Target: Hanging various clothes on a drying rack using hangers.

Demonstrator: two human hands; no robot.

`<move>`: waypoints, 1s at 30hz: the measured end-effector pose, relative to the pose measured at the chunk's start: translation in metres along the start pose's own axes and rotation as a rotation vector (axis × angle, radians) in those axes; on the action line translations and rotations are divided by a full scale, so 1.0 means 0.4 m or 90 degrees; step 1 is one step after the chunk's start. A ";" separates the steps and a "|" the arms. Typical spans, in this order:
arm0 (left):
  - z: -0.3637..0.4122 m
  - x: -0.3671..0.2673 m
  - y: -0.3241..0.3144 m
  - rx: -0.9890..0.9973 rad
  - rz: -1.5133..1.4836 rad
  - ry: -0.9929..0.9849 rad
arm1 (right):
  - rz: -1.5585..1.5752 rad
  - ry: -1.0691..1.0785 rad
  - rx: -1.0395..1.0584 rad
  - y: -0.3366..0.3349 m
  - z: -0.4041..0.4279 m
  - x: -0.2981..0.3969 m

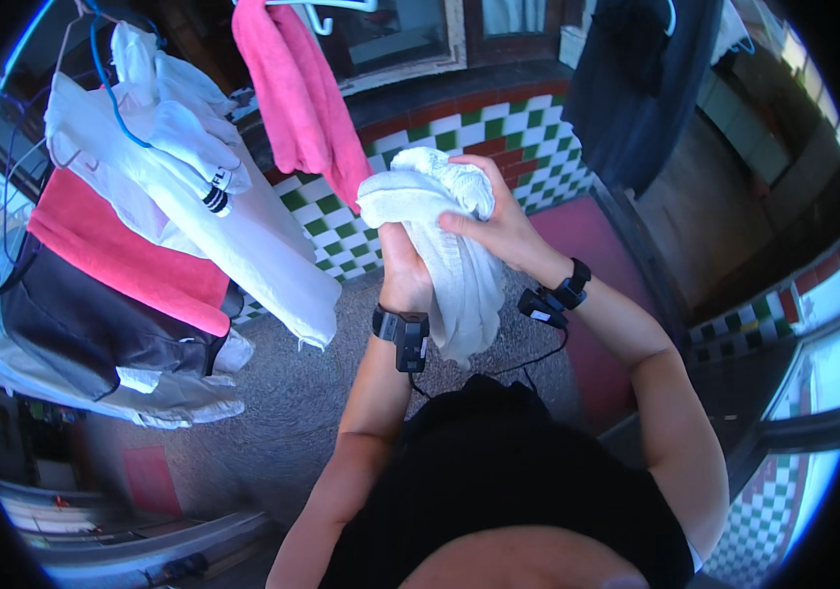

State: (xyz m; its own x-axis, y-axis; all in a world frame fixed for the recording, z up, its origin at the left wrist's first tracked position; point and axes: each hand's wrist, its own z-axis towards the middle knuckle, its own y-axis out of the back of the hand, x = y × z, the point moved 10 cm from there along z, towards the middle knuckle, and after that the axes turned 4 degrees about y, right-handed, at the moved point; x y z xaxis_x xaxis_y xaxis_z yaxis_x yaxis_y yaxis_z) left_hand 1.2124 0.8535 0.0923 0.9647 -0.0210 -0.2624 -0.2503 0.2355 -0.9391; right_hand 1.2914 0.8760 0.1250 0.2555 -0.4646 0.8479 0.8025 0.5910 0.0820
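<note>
A bunched white cloth [456, 258] is held up in front of me, its lower end hanging in loose folds. My left hand [405, 269] grips it from below and the left, with the fingers hidden behind the fabric. On the upper right, my right hand [497, 221] clasps the gathered part, thumb across the front. Just behind and left of the cloth hangs a pink towel [294, 88]. Each wrist wears a black strap with a small device, from which a thin cable runs.
Left, a rack holds a white garment [221, 213] on a blue hanger [112, 103], a pink cloth [125, 250] and dark clothing [96, 316]. Dark trousers [630, 88] hang at right. Behind are a green-and-white tiled wall [346, 228] and a window; a red mat [596, 316] lies on the floor.
</note>
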 end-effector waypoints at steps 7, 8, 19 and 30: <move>-0.031 0.012 0.025 -0.070 0.004 0.006 | -0.107 0.079 -0.169 -0.011 -0.052 0.033; -0.036 0.017 0.026 -0.070 0.001 0.006 | -0.109 0.077 -0.168 -0.015 -0.058 0.034; -0.066 -0.019 0.036 -0.028 -0.007 0.015 | 0.460 -0.153 -0.266 0.007 -0.029 -0.077; -0.012 0.027 0.001 0.086 0.073 -0.076 | 0.252 -0.181 0.109 0.021 -0.003 -0.107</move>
State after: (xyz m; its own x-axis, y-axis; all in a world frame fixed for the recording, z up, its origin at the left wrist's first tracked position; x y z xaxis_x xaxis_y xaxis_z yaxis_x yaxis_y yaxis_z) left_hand 1.2223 0.8486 0.0879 0.9355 0.1268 -0.3297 -0.3532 0.3573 -0.8646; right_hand 1.2879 0.9001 0.0889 0.3461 -0.0001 0.9382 0.5682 0.7958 -0.2095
